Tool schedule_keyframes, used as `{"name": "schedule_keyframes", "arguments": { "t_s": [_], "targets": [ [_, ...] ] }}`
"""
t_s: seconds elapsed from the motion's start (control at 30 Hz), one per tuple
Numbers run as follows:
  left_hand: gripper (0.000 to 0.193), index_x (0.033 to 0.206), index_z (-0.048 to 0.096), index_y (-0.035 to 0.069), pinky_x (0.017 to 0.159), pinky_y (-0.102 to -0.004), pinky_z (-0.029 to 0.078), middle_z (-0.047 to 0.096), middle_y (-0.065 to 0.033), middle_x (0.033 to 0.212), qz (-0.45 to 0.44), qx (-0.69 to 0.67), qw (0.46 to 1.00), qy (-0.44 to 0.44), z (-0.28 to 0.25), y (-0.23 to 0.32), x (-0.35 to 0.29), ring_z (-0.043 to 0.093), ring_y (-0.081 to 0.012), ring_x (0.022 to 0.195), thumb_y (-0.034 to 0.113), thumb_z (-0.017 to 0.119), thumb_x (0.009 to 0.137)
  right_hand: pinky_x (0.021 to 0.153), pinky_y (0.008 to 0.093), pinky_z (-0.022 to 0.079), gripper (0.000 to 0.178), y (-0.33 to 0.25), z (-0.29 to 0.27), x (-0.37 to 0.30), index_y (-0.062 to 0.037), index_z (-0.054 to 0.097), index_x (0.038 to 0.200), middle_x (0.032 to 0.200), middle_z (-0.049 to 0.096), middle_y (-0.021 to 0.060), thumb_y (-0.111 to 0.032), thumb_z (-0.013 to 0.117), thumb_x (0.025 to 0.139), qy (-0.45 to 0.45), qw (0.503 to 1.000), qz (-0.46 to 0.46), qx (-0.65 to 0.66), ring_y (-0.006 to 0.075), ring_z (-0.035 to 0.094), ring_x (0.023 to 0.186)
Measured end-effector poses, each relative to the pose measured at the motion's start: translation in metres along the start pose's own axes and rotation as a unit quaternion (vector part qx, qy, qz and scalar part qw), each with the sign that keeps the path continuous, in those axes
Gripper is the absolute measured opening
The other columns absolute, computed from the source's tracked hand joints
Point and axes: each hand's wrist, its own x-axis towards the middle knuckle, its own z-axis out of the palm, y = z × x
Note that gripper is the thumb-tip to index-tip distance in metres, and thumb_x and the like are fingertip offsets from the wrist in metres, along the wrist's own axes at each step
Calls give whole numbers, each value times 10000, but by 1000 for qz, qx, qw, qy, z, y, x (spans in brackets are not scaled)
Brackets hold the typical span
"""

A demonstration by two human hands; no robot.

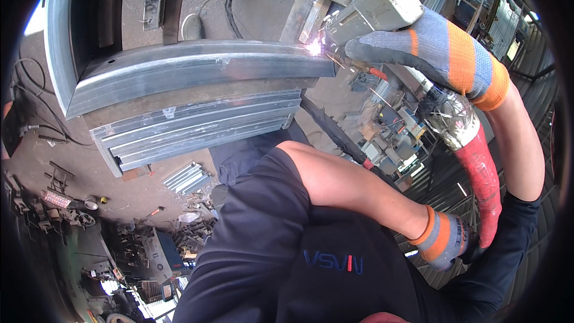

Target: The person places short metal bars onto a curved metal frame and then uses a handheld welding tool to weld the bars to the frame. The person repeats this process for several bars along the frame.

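Note:
My right hand (433,48), in a grey and orange knitted glove, is closed round a welding torch (355,64). A bright arc (315,48) with flying sparks burns at the torch tip, by the right end of a grey square steel tube (203,69). That tube belongs to a frame with a mitred corner at the left. A worn grey boxy thing (382,9) sits against the right hand. From the torch, a silver-taped, red-wrapped hose (481,185) runs down. My left hand (445,240), in a matching glove, crosses over beside the hose's lower end; its fingers are hidden.
Ribbed steel profiles (200,128) lie just nearer than the tube. Several short metal pieces (188,178) rest on the floor at left. A black cable (230,3) curves across the floor at the back. Tools and scrap (173,251) crowd the lower left.

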Motion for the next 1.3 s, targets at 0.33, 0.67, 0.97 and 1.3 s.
{"name": "schedule_keyframes", "arguments": {
  "t_s": [0.33, 0.67, 0.97, 1.3],
  "targets": [
    [362, 822, 720, -17, 764, -510, 554, 703, -227, 807, 6, -50, 996, 67, 8, 0, 7, 678, -434, 810, 304, 570, 897, 899, 328, 567, 303, -9, 0, -5, -84, 722, 1239, 1124, 723, 87, -164, 691, 949, 17, 983, 99, 151, 195, 695, 999],
    [390, 796, 720, -20, 749, -506, 553, 696, -236, 790, -8, -69, 997, 27, 2, 1, 11, 677, -434, 796, 318, 554, 899, 892, 318, 569, 307, -7, 0, -6, -50, 732, 1217, 1121, 739, 93, -206, 719, 953, 9, 966, 138, 219, 171, 697, 989],
    [393, 774, 724, -17, 739, -494, 553, 696, -229, 782, -31, -56, 998, 10, 2, 2, 17, 679, -420, 785, 316, 553, 891, 868, 315, 572, 264, -6, -1, -14, -73, 739, 1193, 1100, 731, 76, -179, 711, 953, 23, 986, 87, 139, 190, 695, 973],
    [381, 794, 732, -21, 754, -493, 553, 699, -226, 781, -12, -41, 999, 8, 2, 2, 20, 681, -416, 796, 296, 543, 892, 873, 316, 566, 310, -5, 5, -25, -38, 736, 1193, 1103, 741, 90, -213, 733, 937, 64, 954, 135, 262, 157, 692, 987]
  ]
}}
